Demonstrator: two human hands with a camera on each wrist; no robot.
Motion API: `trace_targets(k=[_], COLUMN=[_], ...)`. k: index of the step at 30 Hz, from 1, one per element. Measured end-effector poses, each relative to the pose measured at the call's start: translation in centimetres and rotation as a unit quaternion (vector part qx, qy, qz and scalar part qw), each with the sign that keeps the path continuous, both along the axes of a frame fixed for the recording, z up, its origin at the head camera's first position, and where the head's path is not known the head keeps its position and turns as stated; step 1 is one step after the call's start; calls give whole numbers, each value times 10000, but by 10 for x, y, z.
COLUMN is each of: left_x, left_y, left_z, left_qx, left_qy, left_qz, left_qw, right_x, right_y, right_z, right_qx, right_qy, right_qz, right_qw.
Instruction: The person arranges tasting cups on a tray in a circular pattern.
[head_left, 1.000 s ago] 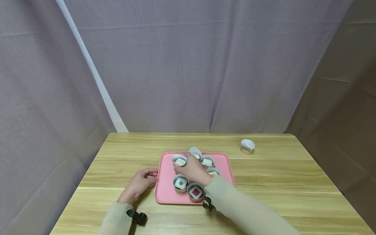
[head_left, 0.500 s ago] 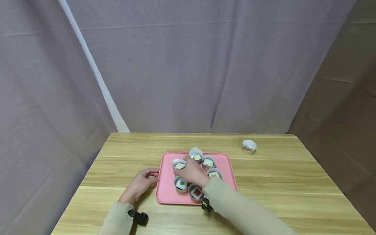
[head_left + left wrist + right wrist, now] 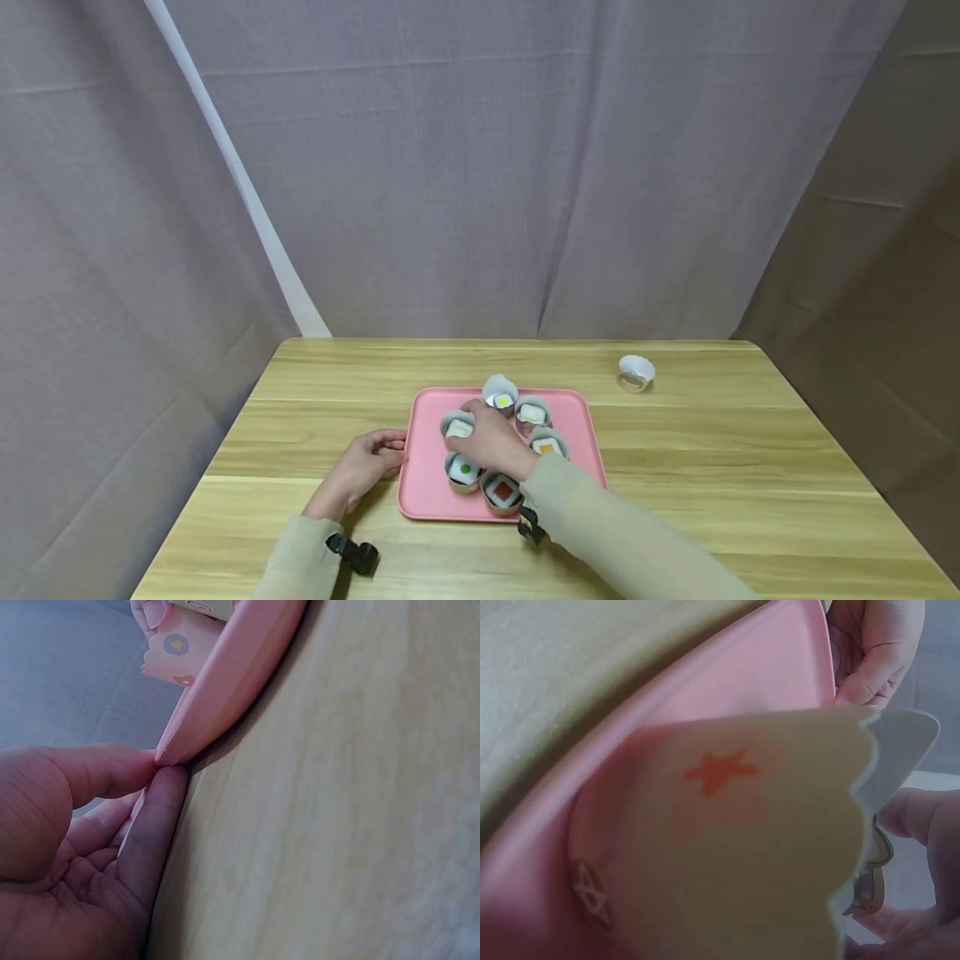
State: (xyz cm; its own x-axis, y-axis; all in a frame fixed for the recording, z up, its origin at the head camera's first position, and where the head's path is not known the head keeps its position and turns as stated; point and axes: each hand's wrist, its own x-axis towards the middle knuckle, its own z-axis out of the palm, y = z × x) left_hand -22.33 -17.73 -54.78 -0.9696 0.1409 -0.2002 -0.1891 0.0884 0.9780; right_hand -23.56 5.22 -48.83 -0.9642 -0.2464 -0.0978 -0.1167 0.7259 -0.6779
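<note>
My left hand (image 3: 362,464) pinches the left rim of the pink tray (image 3: 427,500) between thumb and finger, plainly seen in the left wrist view. Over the tray's left part, my right hand (image 3: 491,437) grips a scalloped paper cup (image 3: 454,417) with a white piece inside. Just in front stands a cup with a green-dotted white piece (image 3: 465,469). Beside that one is a cup with a red-centred piece (image 3: 502,491). In the right wrist view, a near cup with an orange star (image 3: 724,771) covers much of the held cup.
Right of my hand on the tray are cups with a yellow-centred piece (image 3: 502,401), a plain white piece (image 3: 532,414) and an orange-centred piece (image 3: 547,447). Another paper cup (image 3: 636,373) stands at the wooden table's (image 3: 712,467) back right. Grey curtains (image 3: 450,167) hang behind.
My right hand has brought the held cup slightly down and nearer the green-dotted one, and its fingers have shifted a little on the cup. The left hand stays on the tray rim.
</note>
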Motion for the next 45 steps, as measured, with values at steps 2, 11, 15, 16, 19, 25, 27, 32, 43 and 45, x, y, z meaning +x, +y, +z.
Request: trace_targets(k=[2, 11, 15, 16, 19, 25, 27, 32, 43, 45], left_x=[0, -2, -2, -2, -2, -1, 0, 0, 0, 0], left_y=[0, 0, 0, 0, 0, 3, 4, 5, 1, 1], left_z=[0, -4, -4, -4, -4, -4, -3, -2, 0, 0], left_qx=[8, -46, -26, -18, -8, 9, 18, 26, -63, -56], left_qy=[-2, 2, -15, -16, -9, -9, -8, -5, -16, -24], left_qz=[5, 14, 9, 6, 13, -19, -38, -39, 7, 24], left_qw=[10000, 10000, 10000, 10000, 10000, 10000, 10000, 10000, 10000, 10000], right_x=[1, 2, 3, 3, 4, 2, -1, -10, -12, -13], right_y=[0, -2, -2, -2, 0, 22, 36, 87, 173, 186], right_z=[0, -1, -1, 0, 2, 24, 35, 50, 44, 39], right_qx=[-6, -7, -10, -24, -79, -486, -611, -824, -711, -720], right_qy=[6, 48, 29, 24, -40, -316, -197, 312, 603, 680], right_qz=[35, 101, 101, 118, 162, 98, 36, -382, -951, -1110], right_qw=[10000, 9999, 9999, 9999, 9998, 9983, 9979, 9954, 9911, 9889])
